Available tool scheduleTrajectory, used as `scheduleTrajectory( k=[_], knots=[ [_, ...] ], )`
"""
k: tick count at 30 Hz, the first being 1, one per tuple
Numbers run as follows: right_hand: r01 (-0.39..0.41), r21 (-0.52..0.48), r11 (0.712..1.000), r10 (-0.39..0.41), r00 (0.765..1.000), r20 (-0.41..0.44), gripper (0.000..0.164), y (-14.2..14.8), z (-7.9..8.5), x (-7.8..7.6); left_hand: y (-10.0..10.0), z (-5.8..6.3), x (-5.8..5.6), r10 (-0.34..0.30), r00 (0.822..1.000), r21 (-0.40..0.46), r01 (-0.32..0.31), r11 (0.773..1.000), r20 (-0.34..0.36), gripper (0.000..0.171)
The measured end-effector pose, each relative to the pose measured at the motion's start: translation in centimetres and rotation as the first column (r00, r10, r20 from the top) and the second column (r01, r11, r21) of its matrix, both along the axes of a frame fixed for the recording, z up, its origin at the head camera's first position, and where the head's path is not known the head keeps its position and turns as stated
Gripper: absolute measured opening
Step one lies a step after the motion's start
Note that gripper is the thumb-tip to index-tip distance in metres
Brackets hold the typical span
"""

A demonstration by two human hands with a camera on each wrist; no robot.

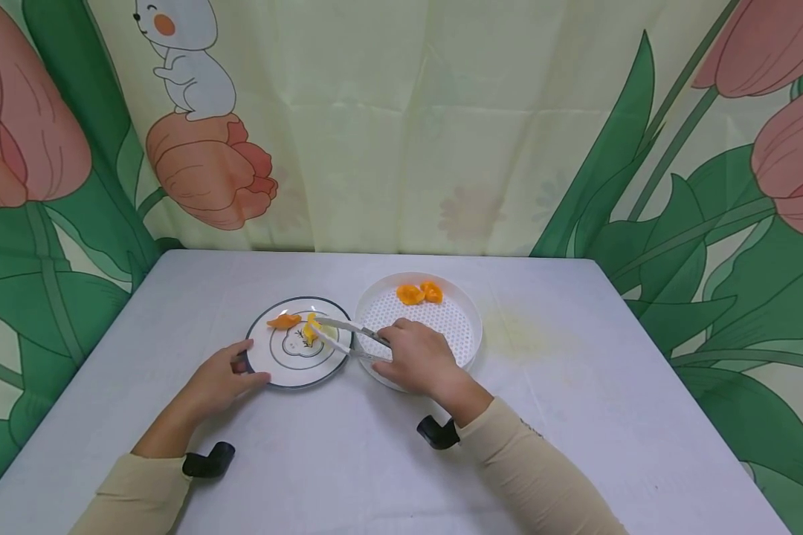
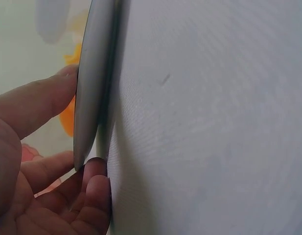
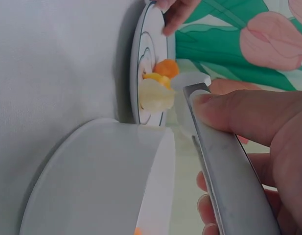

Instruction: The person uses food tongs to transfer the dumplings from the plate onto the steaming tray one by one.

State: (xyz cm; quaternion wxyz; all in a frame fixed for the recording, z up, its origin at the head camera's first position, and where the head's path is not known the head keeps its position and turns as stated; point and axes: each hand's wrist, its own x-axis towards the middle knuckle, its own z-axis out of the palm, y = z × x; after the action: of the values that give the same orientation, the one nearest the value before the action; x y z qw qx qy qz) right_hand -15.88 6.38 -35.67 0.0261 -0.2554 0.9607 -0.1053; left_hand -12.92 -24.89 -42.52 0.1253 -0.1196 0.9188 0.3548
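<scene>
I can't read any text, label, brand or number in my three views. The nearest thing to it is on the plate, which lies nearer the bench's left edge than its right: small dark marks stand within the line drawing at its middle, and from the head view they are too small for me to tell whether they are lettering or just part of the drawing.
</scene>
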Motion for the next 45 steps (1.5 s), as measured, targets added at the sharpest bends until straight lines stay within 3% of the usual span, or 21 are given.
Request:
scheduleTrajectory(
  k=[20, 33, 45],
  knots=[
    [-0.038, -0.032, 0.999, 0.040, 0.997, 0.065, 0.040, 0.5, 0.1, 1.1, 0.0, 0.3, 0.2, -0.004, 1.000, 0.007, 0.004, 1.000, 0.004, 0.090],
    [0.017, 0.010, 1.000, -0.017, 1.000, -0.018, 0.052, 0.3, -0.3, 1.3, 0.1, 0.3, 0.3, -0.009, 1.000, 0.009, 0.009, 1.000, -0.001, 0.089],
    [0.101, 0.058, 0.993, -0.097, 0.993, -0.071, 0.038, -1.2, 0.5, 1.5, -0.2, 0.2, 0.2, -0.030, 0.999, 0.034, 0.030, 0.999, -0.014, 0.089]
  ],
)
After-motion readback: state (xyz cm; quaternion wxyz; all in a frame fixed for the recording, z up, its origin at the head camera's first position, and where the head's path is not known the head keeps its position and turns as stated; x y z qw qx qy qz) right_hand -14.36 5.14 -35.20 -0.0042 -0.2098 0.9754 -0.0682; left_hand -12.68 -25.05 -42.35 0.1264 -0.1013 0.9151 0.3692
